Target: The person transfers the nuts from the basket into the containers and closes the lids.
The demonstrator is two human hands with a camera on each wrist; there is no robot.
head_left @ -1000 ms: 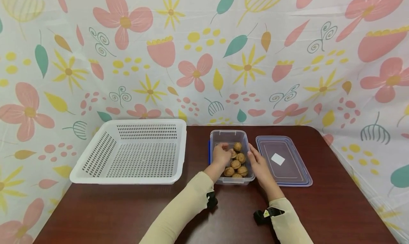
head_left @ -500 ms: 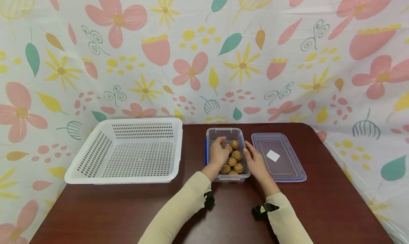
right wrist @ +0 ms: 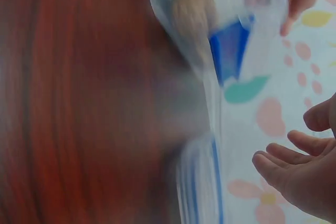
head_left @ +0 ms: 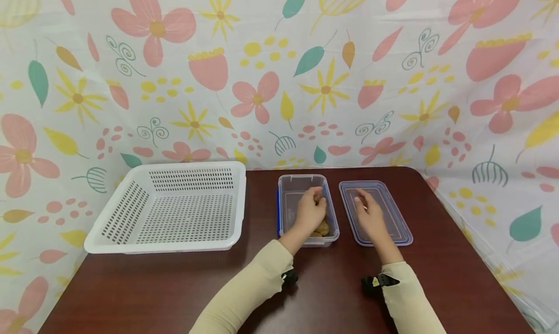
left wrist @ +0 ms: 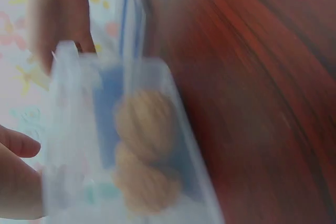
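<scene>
My left hand [head_left: 309, 212] is above the clear plastic container [head_left: 334, 217], its fingers loosely bent. Brown shows in the gap between thumb and fingers in the head view; the wrist views show the hand [left wrist: 18, 182] above the rim with nothing visible in its grasp. Several walnuts [head_left: 322, 228] lie in the container, partly hidden by this hand; two show blurred through the wall as walnuts [left wrist: 147, 124]. Over the blue-edged clear lid [head_left: 395, 225] hovers my right hand [head_left: 372, 217], thumb apart from the relaxed fingers [right wrist: 278, 163], holding nothing.
A white perforated basket [head_left: 237, 212] stands on the left of the dark wooden table [head_left: 166, 295]. One blue latch [head_left: 277, 212] hangs on the container's left side. Behind the table hangs a flowered cloth [head_left: 279, 81].
My left hand has lifted and shifted right across the container, covering more walnuts. The right hand has left the container's right side and moved right, over the lid. The view has turned slightly.
</scene>
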